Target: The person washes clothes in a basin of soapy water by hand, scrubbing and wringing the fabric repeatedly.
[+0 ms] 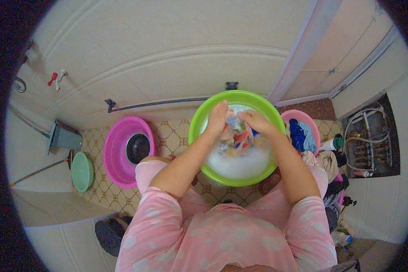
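A large lime-green plastic basin (197, 136) stands on the tiled floor before me, with white soapy foam (241, 166) across its near half. Inside it a wet multicoloured cloth (239, 137), patterned in red, blue and white, hangs partly in the suds. My left hand (218, 117) grips the cloth on its left side. On the other side my right hand (256, 123) holds it with bent fingers, thumb turned inward. Both hands are over the middle of the basin, a short way apart. The lower part of the cloth is blurred and merges with the foam.
At left are a magenta basin (113, 163) with a dark round thing (138, 148) in it, and a small green basin (82, 172). A pink tub (294, 114) of blue clothes, a white bottle (329, 144) and piled clothes (328, 163) lie right. A pipe (159, 102) runs along the wall.
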